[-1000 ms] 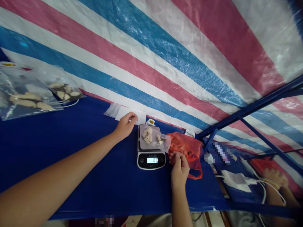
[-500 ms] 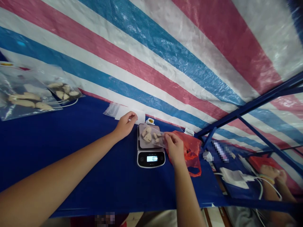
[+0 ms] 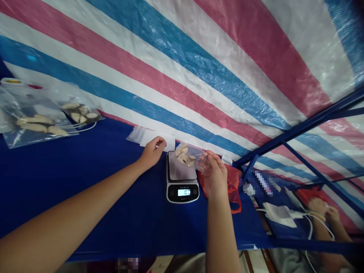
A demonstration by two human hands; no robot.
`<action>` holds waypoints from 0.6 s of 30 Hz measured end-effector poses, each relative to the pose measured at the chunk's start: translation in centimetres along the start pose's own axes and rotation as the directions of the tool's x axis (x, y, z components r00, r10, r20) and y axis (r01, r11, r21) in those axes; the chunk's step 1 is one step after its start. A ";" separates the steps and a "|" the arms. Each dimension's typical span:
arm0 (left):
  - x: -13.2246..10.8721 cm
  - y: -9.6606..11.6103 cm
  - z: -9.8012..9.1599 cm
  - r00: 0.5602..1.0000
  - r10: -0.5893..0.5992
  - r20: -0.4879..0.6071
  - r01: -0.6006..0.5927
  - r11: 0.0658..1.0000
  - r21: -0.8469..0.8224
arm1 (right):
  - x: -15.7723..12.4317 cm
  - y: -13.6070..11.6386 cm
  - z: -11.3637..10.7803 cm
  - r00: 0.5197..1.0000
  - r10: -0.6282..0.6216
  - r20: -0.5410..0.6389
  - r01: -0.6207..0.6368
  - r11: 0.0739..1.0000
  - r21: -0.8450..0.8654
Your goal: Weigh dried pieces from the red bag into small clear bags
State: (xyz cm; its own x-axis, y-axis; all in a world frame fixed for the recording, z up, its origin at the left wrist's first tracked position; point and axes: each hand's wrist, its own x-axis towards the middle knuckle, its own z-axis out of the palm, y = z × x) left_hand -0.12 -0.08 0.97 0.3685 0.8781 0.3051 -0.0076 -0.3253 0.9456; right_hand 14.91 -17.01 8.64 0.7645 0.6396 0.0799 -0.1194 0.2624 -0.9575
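My right hand [image 3: 215, 170] is closed on the gathered end of a clear plastic bag [image 3: 199, 161] with several pale, cut chunks [image 3: 183, 156] in it. The bag hangs over the far part of a digital kitchen scale [image 3: 182, 177]; whether it touches the plate I cannot tell. On the lit display the reading looks like 10.7. Left of the scale, my left hand [image 3: 152, 151] has its fingers curled in, with nothing visible between them. It lies against a white sheet of paper [image 3: 170, 142].
Clear bags of pale slices [image 3: 42, 127] lie at the far left. A red plastic bag [image 3: 233, 185] is right of the scale. Striped sheeting [image 3: 170, 87] and a blue metal frame [image 3: 284, 140] bound the table. Another person's hands [image 3: 322, 210] are at the right.
My right hand has raised the bag of chunks up and away from the middle of the scale plate. My left hand keeps its curled pose by the paper.
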 end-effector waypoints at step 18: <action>0.0 -0.1 0.1 1.000 -0.003 -0.013 0.003 1.000 0.004 | -0.4 2.2 -0.7 0.989 0.120 -0.090 -0.120 0.993 0.001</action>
State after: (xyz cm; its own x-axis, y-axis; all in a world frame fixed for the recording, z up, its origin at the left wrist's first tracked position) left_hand -0.06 -0.10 0.89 0.3568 0.8833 0.3040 -0.0030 -0.3244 0.9459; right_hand 14.82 -17.23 6.31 0.7986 0.5988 -0.0605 -0.2108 0.1841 -0.9600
